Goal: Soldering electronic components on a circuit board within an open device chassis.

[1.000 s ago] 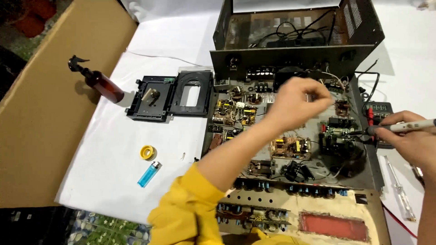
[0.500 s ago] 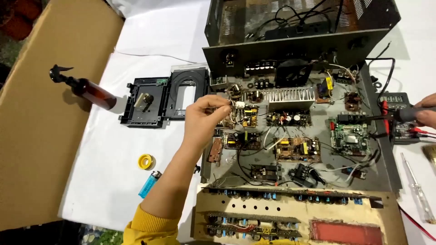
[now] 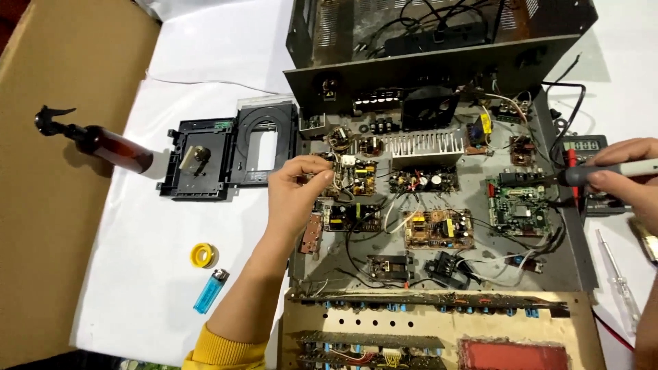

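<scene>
Step in hand: board inspection. Left hand (image 3: 296,195) grip pinched shut on small yellow-and-white circuit board (image 3: 351,176). Right hand (image 3: 627,179) grip closed around grey pen-shaped probe (image 3: 603,171). Next move calls for steady tip placement.

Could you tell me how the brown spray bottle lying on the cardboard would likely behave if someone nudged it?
The brown spray bottle lies on its side, so its round body would probably roll. The black trigger head sticks out and might stop it. It looks light, likely plastic.
</scene>
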